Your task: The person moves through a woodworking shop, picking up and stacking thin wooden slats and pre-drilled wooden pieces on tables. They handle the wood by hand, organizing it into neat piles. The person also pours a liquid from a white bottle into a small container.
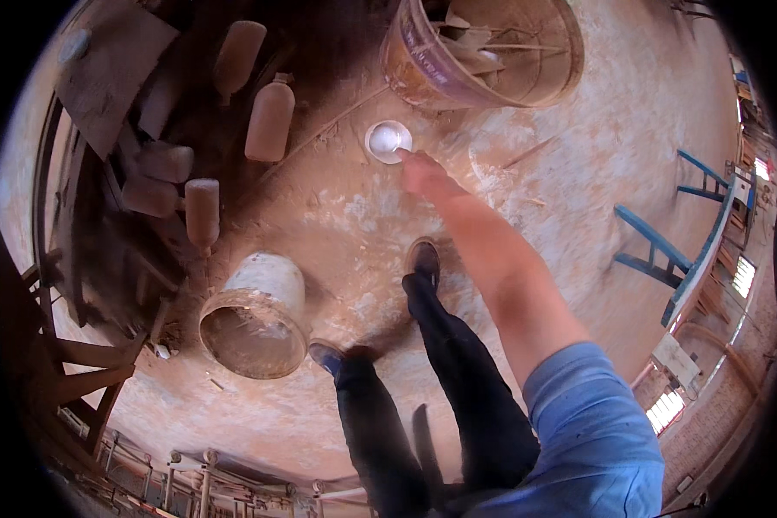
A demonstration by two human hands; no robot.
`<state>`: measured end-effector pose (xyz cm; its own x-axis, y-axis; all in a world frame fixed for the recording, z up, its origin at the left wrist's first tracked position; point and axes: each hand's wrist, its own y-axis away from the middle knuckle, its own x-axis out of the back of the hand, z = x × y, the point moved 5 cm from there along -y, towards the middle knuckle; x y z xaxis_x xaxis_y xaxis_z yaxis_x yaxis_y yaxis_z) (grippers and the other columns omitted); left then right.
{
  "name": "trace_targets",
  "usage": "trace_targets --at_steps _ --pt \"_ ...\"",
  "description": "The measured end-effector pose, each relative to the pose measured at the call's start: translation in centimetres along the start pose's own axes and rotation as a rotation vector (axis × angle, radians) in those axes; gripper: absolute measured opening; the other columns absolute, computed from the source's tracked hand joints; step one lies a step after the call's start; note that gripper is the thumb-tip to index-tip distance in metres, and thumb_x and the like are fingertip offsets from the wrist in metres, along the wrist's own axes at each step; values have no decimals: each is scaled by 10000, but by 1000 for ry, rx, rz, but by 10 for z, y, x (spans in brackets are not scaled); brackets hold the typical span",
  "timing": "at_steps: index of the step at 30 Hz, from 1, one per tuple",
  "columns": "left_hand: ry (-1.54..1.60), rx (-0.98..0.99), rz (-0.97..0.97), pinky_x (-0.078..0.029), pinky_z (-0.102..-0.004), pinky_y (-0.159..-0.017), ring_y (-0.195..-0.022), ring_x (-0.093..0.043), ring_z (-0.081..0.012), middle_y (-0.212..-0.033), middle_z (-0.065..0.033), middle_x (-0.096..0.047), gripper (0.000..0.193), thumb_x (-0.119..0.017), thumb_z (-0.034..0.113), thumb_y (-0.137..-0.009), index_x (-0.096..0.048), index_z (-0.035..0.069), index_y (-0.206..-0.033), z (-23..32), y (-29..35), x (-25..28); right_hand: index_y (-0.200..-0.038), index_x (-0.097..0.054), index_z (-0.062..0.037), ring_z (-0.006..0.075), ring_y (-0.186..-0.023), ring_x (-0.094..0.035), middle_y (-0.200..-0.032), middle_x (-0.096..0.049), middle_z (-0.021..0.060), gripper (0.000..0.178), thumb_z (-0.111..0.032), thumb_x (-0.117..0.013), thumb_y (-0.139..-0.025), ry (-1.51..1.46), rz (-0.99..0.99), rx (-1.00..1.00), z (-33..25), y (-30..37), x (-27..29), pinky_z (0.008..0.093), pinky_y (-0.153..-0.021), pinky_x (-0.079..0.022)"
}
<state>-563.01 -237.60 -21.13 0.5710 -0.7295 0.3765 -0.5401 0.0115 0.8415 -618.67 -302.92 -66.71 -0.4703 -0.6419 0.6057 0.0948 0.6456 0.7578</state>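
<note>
Right hand (425, 175) held the near rim of the white cup (388, 136) between its fingers — an edge grip, presumably leaving the mouth unobstructed. The cup was just on the near side of the large bucket (403, 65); whether it touched the floor (578, 207) could not be told. Left hand out of view — state unknown

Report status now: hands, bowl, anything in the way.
Right hand at rim of white bowl. Left hand out of view. Bowl's opening faces camera. Large bucket just beyond.

bowl (388, 136): 1 | buckets (268, 281): 2 | bottles (270, 121): at least 5 | hands (423, 173) visible: 1
</note>
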Motion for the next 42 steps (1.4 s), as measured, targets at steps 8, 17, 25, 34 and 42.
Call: trace_targets --at_steps 8,17,25,34,42 --pt "-146 -301 94 -481 -429 -787 -902 -631 -269 -961 -143 -657 292 -600 338 -850 -644 87 -994 73 -43 45 -1300 -484 -7 379 -1201 -489 -1270 -522 237 444 -151 -484 -880 -111 252 89 44 -6 -42 406 -1016 -413" --pt "563 -534 379 -488 -343 -794 -867 -610 -229 -988 -146 -642 103 -609 20 -836 -594 2 -936 311 43 202 -886 -585 -9 412 -887 -560 -902 -582 229 96 -32 -566 -795 -318 434 203 38 222 20 475 -749 -456" --pt "679 -1409 708 -465 -363 -873 -972 -614 -268 -1028 -140 -642 184 -653 -47 -726 -591 38 -878 428 341 350 -851 -583 0 327 -757 -590 -800 -593 176 87 20 -602 -768 -405 408 152 53 386 102 391 -711 -480" --pt "602 -2054 1023 -509 -429 -743 -840 -599 -264 -874 -69 -633 105 -635 166 -793 -585 82 -831 358 576 375 -918 -596 -9 232 -748 -587 -792 -585 124 130 -4 -624 -791 -410 552 246 56 485 219 343 -722 -482" --pt "760 -1948 1255 -511 -436 -740 -831 -589 -242 -846 -21 -628 180 -645 268 -778 -555 113 -783 253 597 334 -936 -606 -2 235 -781 -604 -874 -596 139 129 -30 -633 -812 -323 563 492 -16 568 239 336 -730 -495"
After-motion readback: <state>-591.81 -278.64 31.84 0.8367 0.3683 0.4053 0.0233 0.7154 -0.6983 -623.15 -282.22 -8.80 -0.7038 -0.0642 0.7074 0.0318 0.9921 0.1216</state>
